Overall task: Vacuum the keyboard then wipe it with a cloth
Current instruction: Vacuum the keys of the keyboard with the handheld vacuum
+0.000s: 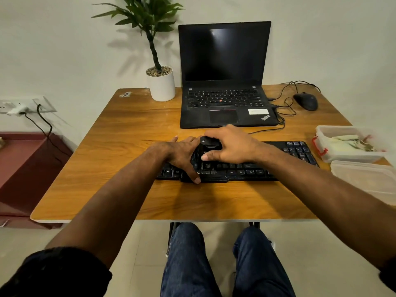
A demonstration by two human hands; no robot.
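Note:
A black keyboard (297, 152) lies across the wooden table (120, 146) in front of me. My right hand (231, 144) grips a small black handheld vacuum (209, 142) standing on the keys near the keyboard's middle. My left hand (182, 155) lies flat on the left part of the keyboard, its thumb at the front edge, fingers straight. Much of the keyboard's left half is hidden under my hands. A pale cloth (347, 142) sits inside a clear plastic box at the right.
A black laptop (225, 82) stands open behind the keyboard, with a wired mouse (306, 101) and cables to its right. A potted plant (161, 84) is at the back left. The clear box (323, 138) and its lid (368, 181) occupy the right edge.

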